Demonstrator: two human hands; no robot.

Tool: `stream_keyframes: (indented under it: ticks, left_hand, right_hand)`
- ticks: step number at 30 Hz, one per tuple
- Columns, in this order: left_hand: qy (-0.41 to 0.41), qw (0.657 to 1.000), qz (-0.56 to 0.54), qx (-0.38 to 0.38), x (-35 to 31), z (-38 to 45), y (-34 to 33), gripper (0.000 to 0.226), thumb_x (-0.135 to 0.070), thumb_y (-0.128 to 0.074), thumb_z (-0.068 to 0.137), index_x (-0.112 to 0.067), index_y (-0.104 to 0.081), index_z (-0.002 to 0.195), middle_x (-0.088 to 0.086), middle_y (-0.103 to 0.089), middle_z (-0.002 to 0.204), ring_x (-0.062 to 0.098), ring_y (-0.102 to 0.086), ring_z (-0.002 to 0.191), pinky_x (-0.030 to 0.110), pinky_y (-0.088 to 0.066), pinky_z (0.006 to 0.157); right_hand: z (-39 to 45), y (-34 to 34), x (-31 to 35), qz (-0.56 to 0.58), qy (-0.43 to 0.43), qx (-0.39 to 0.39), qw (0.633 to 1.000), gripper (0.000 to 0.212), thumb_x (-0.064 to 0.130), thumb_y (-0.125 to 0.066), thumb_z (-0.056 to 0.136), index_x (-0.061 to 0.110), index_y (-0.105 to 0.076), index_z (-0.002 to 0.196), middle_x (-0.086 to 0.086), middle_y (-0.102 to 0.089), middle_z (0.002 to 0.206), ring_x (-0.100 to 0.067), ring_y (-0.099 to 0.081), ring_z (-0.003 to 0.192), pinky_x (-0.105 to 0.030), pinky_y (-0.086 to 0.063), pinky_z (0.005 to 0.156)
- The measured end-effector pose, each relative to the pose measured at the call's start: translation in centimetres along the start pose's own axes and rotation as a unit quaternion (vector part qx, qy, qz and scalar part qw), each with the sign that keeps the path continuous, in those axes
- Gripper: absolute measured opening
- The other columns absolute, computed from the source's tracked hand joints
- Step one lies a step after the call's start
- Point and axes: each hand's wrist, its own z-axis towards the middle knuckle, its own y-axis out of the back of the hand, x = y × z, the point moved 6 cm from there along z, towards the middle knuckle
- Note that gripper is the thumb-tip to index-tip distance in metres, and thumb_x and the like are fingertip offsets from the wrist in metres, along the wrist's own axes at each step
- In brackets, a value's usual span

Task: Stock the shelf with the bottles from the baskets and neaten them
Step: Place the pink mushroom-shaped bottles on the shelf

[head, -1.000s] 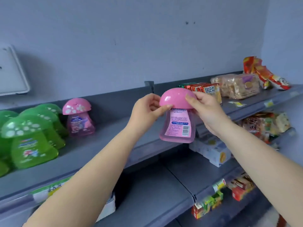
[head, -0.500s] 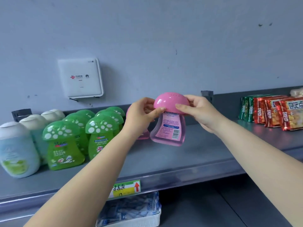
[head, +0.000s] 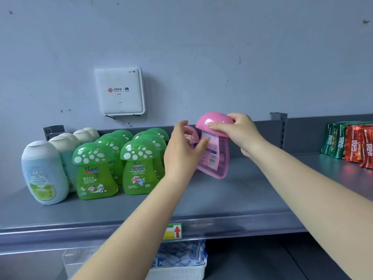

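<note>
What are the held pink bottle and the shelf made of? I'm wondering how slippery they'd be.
Pink bottle: looks like glossy plastic, with an opaque cap and a translucent tinted body that light passes through. Shelf: probably painted sheet metal; smooth grey, with soft reflections and a folded front lip.

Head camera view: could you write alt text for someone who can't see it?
A person's right hand grips the cap of a pink mushroom-shaped bottle, tilted above a grey shelf, while the open left hand touches its side. Green mushroom bottles and white-capped bottles stand in rows to the left.
</note>
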Motion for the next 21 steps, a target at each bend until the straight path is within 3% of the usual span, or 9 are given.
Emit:
stream_keyframes:
  ticks: [4,7,10,14,18,21]
  left_hand:
    - [-0.100,0.975,0.199,0.002,-0.9,-3.4,-3.4,0.070,-0.050,-0.079,0.062,-0.014,-0.053,0.116,0.000,-0.059,0.111,0.027,-0.057,0.097,0.036,-0.045,0.075]
    - [-0.093,0.952,0.291,0.019,-0.8,-3.9,-5.3,0.085,-0.052,-0.079,0.058,-0.015,-0.047,0.127,0.002,-0.050,0.128,0.031,-0.053,0.105,0.040,-0.046,0.074]
    - [-0.075,0.951,0.296,0.052,-0.4,-3.4,-6.0,0.085,-0.039,-0.076,0.072,-0.018,-0.031,0.141,0.000,-0.035,0.142,0.031,-0.044,0.116,0.037,-0.047,0.068]
    - [-0.087,0.959,0.259,0.076,-0.4,-2.8,-5.8,0.069,-0.028,-0.064,0.084,-0.018,-0.030,0.142,-0.003,-0.032,0.145,0.029,-0.042,0.119,0.036,-0.045,0.068]
    - [-0.104,0.969,0.209,0.078,0.0,-2.2,-5.4,0.068,-0.024,-0.065,0.082,-0.015,-0.033,0.142,0.002,-0.043,0.135,0.027,-0.049,0.109,0.034,-0.041,0.068]
    - [-0.104,0.983,0.130,0.074,-0.1,-2.1,-5.2,0.067,-0.019,-0.068,0.080,-0.013,-0.038,0.140,0.005,-0.049,0.127,0.013,-0.046,0.104,0.018,-0.033,0.071]
  right_hand:
    - [0.7,-0.1,-1.4,0.069,-0.061,-0.072,0.993,0.042,0.031,-0.080,0.066,0.007,-0.061,0.095,-0.008,-0.066,0.098,-0.023,-0.065,0.089,-0.039,-0.054,0.080]
    - [0.8,-0.3,-2.0,0.115,-0.092,-0.080,0.986,0.037,0.029,-0.080,0.067,0.007,-0.063,0.091,-0.011,-0.068,0.098,-0.025,-0.067,0.090,-0.039,-0.056,0.081]
    - [0.9,-0.3,-2.4,0.158,-0.118,-0.074,0.978,0.032,0.024,-0.079,0.069,0.005,-0.063,0.089,-0.013,-0.069,0.098,-0.025,-0.068,0.085,-0.035,-0.058,0.074]
    - [0.8,0.1,-2.4,0.187,-0.129,-0.040,0.973,0.035,0.020,-0.077,0.074,0.001,-0.062,0.099,-0.013,-0.067,0.099,-0.019,-0.065,0.071,-0.025,-0.056,0.055]
    - [0.8,0.5,-1.7,0.160,-0.124,0.018,0.979,0.028,0.024,-0.073,0.079,0.007,-0.060,0.097,-0.007,-0.065,0.095,-0.014,-0.063,0.072,-0.026,-0.056,0.064]
    - [0.8,0.4,-1.1,0.117,-0.103,0.070,0.985,0.038,0.033,-0.073,0.077,0.013,-0.055,0.104,-0.004,-0.066,0.103,-0.014,-0.065,0.083,-0.030,-0.055,0.078]
